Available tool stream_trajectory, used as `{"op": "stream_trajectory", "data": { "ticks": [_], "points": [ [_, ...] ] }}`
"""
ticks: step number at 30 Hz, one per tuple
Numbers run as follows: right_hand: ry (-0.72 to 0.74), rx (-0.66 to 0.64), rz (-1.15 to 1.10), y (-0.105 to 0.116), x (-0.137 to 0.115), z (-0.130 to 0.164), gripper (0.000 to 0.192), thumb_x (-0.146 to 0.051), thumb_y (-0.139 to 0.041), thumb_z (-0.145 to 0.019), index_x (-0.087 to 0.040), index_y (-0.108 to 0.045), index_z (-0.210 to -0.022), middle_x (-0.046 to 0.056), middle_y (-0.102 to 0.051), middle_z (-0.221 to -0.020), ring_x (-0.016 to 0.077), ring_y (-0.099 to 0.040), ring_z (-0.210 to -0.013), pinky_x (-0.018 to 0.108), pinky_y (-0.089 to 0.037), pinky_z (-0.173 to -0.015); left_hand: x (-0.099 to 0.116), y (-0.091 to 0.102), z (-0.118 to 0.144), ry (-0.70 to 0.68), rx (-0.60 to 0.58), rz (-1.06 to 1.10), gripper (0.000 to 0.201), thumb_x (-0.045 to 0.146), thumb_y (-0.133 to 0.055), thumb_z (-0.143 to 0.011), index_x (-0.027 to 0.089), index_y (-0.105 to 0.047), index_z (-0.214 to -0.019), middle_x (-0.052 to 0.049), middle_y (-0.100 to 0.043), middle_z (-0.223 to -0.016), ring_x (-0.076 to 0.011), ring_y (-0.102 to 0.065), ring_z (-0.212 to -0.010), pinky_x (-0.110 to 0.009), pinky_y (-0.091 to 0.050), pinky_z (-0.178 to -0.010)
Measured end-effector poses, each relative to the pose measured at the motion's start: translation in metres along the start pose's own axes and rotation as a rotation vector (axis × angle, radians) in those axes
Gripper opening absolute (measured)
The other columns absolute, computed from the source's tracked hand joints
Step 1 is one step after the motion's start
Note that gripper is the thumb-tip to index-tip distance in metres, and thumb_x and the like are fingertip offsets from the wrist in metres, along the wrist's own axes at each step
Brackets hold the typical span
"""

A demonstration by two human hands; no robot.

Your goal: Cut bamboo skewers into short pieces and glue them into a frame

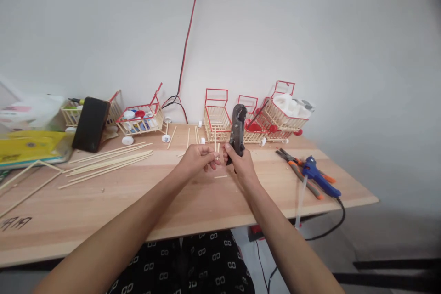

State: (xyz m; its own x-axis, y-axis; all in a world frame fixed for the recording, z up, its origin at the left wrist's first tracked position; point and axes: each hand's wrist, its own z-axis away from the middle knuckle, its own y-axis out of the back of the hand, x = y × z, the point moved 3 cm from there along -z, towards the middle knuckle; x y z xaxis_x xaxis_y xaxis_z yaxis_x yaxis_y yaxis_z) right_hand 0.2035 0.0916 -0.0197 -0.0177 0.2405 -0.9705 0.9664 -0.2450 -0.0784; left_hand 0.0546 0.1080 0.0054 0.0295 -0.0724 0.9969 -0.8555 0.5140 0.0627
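Near the middle of the table, my left hand [200, 158] pinches a thin wooden stick [215, 137] that stands upright, with a shorter piece beside it. My right hand [242, 161] is wrapped round a black plier-like hand tool [237, 129], its rounded head pointing up. The two hands are close together but apart. On the table just below them lies a short cut stick [220, 176]. Right behind stands a small stick-built cart [217, 121] with red trim and white wheels; the hands and the tool partly hide its front.
More stick carts stand along the wall, one filled with bottle caps [139, 119], another with white material [291, 104]. Loose sticks [110, 165] and a phone [91, 124] are at left. Orange-handled pliers [299, 172] and a blue glue gun [320, 178] with a cord lie at right.
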Motion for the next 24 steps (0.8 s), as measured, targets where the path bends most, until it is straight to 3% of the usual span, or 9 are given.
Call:
{"op": "stream_trajectory", "data": {
  "ticks": [4,7,10,16,20,24],
  "points": [
    [0.046,-0.064,0.134,-0.004,-0.005,0.004,0.034,-0.049,-0.068,-0.072,-0.016,-0.058,-0.072,-0.003,-0.050,-0.057,0.0108,-0.045,-0.054,0.024,-0.036,-0.053,-0.001,0.000,0.000,-0.031,-0.010,-0.007,0.022,0.031,-0.064,-0.077,0.010,-0.063,-0.070,-0.008,-0.069,-0.069,-0.0103,-0.060,-0.053,-0.018,-0.044,-0.044],
    [0.065,-0.108,0.187,-0.005,-0.006,0.005,0.031,-0.046,-0.068,-0.072,-0.017,-0.057,-0.076,-0.003,-0.051,-0.058,0.0117,-0.046,-0.056,0.024,-0.037,-0.054,-0.007,0.000,-0.002,0.007,-0.046,-0.005,0.018,0.027,-0.065,-0.076,0.010,-0.064,-0.069,-0.006,-0.068,-0.065,-0.0094,-0.059,-0.050,-0.018,-0.046,-0.045],
    [0.050,-0.139,0.237,-0.006,-0.004,0.006,0.031,-0.046,-0.067,-0.072,-0.018,-0.053,-0.069,-0.004,-0.050,-0.055,0.0117,-0.045,-0.054,0.025,-0.036,-0.052,-0.011,-0.001,-0.004,0.035,-0.102,-0.018,0.016,0.023,-0.065,-0.074,0.011,-0.064,-0.064,-0.004,-0.065,-0.058,-0.0084,-0.057,-0.046,-0.018,-0.047,-0.046],
    [-0.031,-0.176,0.163,-0.006,0.001,0.005,0.035,-0.048,-0.069,-0.070,-0.018,-0.051,-0.062,-0.004,-0.050,-0.051,0.0103,-0.045,-0.048,0.024,-0.036,-0.048,-0.011,0.004,-0.002,0.063,-0.180,-0.001,0.021,0.030,-0.066,-0.075,0.010,-0.066,-0.066,-0.006,-0.068,-0.064,-0.0094,-0.060,-0.052,-0.019,-0.048,-0.051],
    [-0.065,-0.153,0.021,-0.003,0.003,0.001,0.037,-0.048,-0.073,-0.066,-0.018,-0.053,-0.063,-0.003,-0.052,-0.054,0.0103,-0.048,-0.050,0.024,-0.041,-0.050,-0.005,0.007,-0.002,-0.019,-0.275,-0.071,0.023,0.033,-0.067,-0.074,0.011,-0.070,-0.082,-0.007,-0.071,-0.079,-0.0115,-0.062,-0.062,-0.021,-0.048,-0.055],
    [-0.067,-0.138,-0.129,0.000,0.002,-0.002,0.033,-0.045,-0.075,-0.066,-0.018,-0.055,-0.067,-0.004,-0.052,-0.056,0.0102,-0.049,-0.051,0.024,-0.044,-0.050,0.004,0.005,-0.001,-0.198,-0.195,-0.241,0.015,0.024,-0.069,-0.070,0.013,-0.072,-0.080,-0.004,-0.072,-0.076,-0.0124,-0.064,-0.067,-0.021,-0.047,-0.062]
  ]
}}
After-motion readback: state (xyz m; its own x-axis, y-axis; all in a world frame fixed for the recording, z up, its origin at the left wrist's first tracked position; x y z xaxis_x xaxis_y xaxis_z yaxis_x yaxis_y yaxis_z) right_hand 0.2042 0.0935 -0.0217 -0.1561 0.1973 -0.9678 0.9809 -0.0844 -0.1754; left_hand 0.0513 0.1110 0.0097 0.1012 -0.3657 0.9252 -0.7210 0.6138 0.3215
